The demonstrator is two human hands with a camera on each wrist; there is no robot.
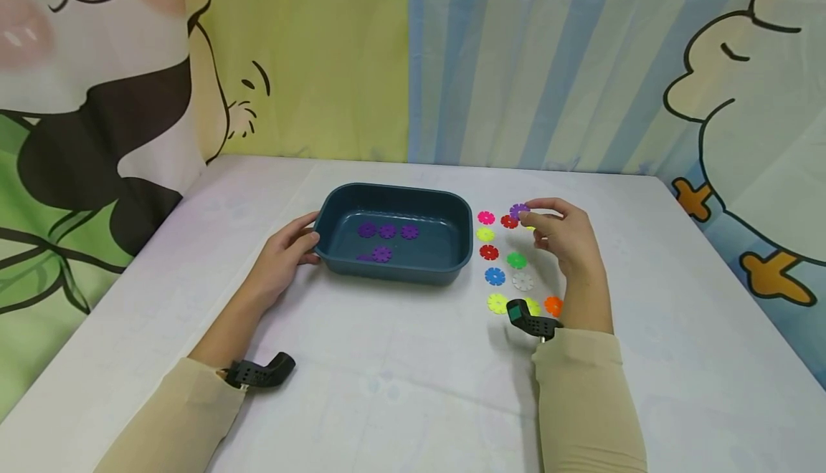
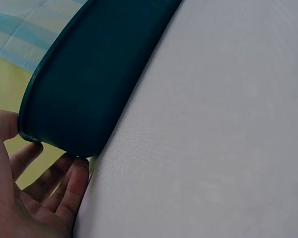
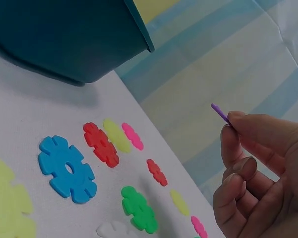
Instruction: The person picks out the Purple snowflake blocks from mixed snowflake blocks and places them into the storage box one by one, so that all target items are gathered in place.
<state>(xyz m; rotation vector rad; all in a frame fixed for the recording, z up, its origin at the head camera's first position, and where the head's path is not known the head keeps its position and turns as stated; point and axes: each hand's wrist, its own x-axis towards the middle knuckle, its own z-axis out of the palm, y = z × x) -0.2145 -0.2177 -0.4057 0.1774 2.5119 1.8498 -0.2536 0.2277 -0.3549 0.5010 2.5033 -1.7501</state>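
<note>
My right hand [image 1: 564, 233] pinches a purple snowflake disc [image 1: 519, 211] between thumb and fingertips, held above the other discs right of the basin. In the right wrist view that disc [image 3: 220, 114] shows edge-on, with the remaining fingers curled below it. A dark teal basin [image 1: 393, 272] stands upright on the table, several purple discs [image 1: 387, 231] lying on its floor. At its left end, my left hand [image 1: 280, 258] rests its fingertips against the rim and outer wall. The left wrist view shows these fingers [image 2: 72, 186] spread and slightly bent along the basin's end.
Right of the basin, loose discs lie on the white table [image 1: 400, 401]: pink [image 1: 486, 218], red [image 1: 488, 252], blue [image 1: 495, 276], green [image 1: 516, 260], clear [image 1: 523, 282], orange [image 1: 553, 306] and yellow [image 1: 497, 304]. A printed curtain [image 1: 516, 64] hangs behind the table.
</note>
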